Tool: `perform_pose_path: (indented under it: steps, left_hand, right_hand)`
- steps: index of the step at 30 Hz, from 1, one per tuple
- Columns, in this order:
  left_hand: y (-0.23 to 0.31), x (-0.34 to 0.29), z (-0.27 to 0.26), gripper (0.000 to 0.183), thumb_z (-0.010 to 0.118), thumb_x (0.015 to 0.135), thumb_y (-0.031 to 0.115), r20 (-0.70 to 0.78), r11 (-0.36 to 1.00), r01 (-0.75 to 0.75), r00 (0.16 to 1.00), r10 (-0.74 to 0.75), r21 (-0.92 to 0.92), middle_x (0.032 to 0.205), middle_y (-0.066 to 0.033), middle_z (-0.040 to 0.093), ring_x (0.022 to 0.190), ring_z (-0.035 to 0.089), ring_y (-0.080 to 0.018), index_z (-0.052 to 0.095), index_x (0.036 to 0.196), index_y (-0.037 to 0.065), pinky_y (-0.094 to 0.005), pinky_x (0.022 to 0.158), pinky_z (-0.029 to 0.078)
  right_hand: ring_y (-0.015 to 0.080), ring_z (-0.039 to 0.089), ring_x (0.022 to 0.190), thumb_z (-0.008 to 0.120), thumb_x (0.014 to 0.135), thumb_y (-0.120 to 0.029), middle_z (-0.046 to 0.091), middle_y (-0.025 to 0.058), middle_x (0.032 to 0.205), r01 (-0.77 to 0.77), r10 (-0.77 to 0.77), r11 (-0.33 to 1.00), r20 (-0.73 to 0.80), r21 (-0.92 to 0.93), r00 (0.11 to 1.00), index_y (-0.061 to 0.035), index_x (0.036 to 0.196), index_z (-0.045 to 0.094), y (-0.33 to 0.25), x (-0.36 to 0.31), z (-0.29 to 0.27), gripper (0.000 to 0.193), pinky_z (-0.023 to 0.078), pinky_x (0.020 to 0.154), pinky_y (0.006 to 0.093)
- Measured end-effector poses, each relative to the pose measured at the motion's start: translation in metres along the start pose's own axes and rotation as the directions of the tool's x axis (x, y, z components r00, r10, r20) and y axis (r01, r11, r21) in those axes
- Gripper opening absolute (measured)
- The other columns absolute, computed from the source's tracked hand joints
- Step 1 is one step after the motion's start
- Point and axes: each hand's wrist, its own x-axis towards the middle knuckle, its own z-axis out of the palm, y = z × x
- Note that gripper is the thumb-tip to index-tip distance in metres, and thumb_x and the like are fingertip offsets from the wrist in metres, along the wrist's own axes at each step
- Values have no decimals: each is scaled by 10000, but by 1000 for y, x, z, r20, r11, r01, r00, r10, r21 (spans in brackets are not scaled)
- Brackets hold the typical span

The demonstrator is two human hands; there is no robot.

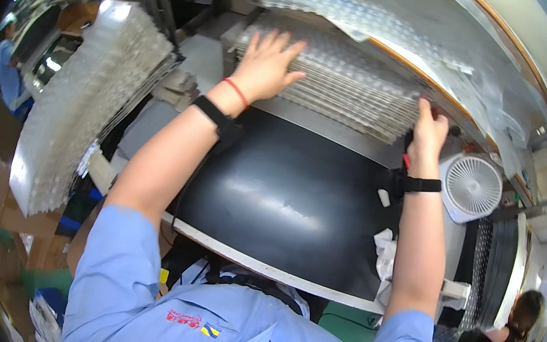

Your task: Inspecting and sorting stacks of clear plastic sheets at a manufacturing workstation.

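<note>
A stack of transparent plastic blister trays (344,85) lies at the far side of the black work mat (276,200), under a shelf edge. Spread flat over the left end of the stack is my left hand (268,66), its fingers apart. My right hand (430,128) is at the stack's right end, fingers curled in and pinching a tray's corner; the exact hold is partly hidden. Both wrists wear black bands, and a thin red cord circles the left one.
To the left leans a tall stack of similar trays (86,113). More trays lie on the shelf (408,42) above. A white fan (473,185) stands right of the mat, and crumpled white tissue (384,253) lies at its right edge. Other people are at far left and lower right.
</note>
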Motion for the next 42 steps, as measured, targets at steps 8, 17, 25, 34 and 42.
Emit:
perform_pose_path:
  steps: [8,17,25,34,42]
  left_hand:
    - [17,-38,-59,730,629,888,410,11,876,123,991,-133,-466,1496,-295,255,1391,232,-467,344,1457,52,-544,1143,211]
    - [42,-136,-141,473,631,899,158,182,566,220,976,-123,-795,1436,-157,406,1337,408,-272,498,1339,45,-392,1089,344]
    - [35,-232,-236,296,456,958,114,-63,449,291,779,-624,-845,1218,-133,556,1072,545,-176,496,1225,-7,-330,937,439]
    - [-68,-377,-298,758,564,924,467,-296,297,18,-146,-944,-955,1421,-183,319,1322,331,-318,223,1446,35,-473,1103,270]
    - [-118,-379,-283,964,470,870,691,380,-440,-181,288,-879,-880,1591,-172,144,1453,149,-408,104,1541,103,-666,1120,63]
  right_hand:
    - [104,513,915,637,946,-333,585,13,978,-214,217,973,-27,85,976,-38,1146,561,-50,-83,-8,364,400,832,282]
    - [75,447,566,458,1026,-187,532,12,728,-654,352,747,763,119,542,-36,1044,568,-87,-224,5,187,360,488,213]
    - [66,412,503,518,1011,-201,511,-2,628,-648,371,730,922,-218,107,-32,967,593,-80,-264,25,190,327,457,209]
    - [60,530,710,514,1006,-304,593,-25,852,-590,140,799,918,117,372,-67,1055,594,-105,-219,152,255,402,602,200]
    - [306,456,1244,521,938,-536,459,197,1382,-429,212,903,838,30,503,25,1335,484,-94,-162,341,689,331,1063,439]
